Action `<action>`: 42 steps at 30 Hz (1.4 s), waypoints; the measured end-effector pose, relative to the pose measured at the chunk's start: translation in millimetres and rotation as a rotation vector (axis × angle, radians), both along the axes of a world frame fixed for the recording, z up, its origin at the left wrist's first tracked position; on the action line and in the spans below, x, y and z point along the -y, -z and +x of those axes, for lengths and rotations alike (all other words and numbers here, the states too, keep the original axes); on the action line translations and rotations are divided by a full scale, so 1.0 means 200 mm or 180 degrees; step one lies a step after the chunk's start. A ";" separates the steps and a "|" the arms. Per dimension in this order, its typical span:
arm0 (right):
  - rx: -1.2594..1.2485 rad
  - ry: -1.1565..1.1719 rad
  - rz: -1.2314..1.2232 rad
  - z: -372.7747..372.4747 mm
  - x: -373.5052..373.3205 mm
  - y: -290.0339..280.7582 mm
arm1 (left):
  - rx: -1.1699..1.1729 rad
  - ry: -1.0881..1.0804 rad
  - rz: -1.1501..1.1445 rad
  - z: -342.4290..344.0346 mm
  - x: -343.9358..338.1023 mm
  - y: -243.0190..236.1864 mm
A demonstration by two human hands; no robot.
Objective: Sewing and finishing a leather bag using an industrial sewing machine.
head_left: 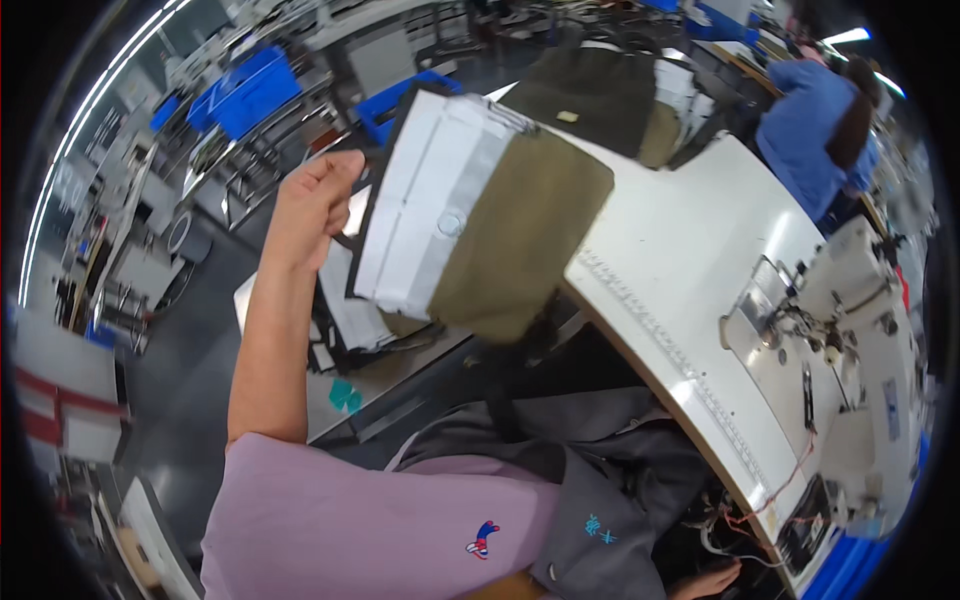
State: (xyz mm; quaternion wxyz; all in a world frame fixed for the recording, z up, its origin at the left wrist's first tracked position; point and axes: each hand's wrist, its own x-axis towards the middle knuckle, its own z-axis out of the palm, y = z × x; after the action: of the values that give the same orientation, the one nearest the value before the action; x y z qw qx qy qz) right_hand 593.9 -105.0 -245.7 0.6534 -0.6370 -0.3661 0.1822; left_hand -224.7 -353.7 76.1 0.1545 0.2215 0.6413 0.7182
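My left hand [325, 200] is raised with fingers curled closed beside a fabric piece [520, 230] with a white and grey panel, an olive section and a dark edge; whether the fingers grip anything is hidden. Under that piece, more white, olive and dark pieces [355, 315] lie on a side table. My right hand [715, 580] is low at the lower right, partly hidden, fingers stretched out near cables below the white worktable's edge [650, 300].
A sewing machine [850, 330] stands on the worktable at right. Dark and olive garments [590, 95] are piled beyond it. A co-worker in blue [800, 130] is at the back right. Blue crates [240, 95] and other workbenches occupy the back left, across the grey floor.
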 end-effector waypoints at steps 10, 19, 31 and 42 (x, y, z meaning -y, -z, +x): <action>0.0512 -0.0817 -0.0343 -0.17 -0.24 -0.05 | 0.0149 -0.1375 0.0164 -0.32 0.52 0.15; 0.0841 -0.1005 -0.0555 -0.22 -0.14 -0.11 | 0.0703 -0.1296 -0.0242 -0.35 0.53 0.39; 0.1188 -0.1183 -0.0926 -0.31 -0.01 -0.13 | -0.4226 0.1003 -0.3489 -0.28 0.63 0.78; 0.1387 -0.0576 -0.1185 -0.21 0.36 -0.21 | -0.4046 0.0661 -0.3049 -0.20 0.45 0.86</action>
State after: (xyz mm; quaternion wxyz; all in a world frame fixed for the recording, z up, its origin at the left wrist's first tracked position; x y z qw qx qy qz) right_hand 551.4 -177.0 -203.5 0.4125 -0.7348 -0.5133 0.1627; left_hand -264.3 -443.1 -96.0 -0.0960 0.5562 0.8212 0.0834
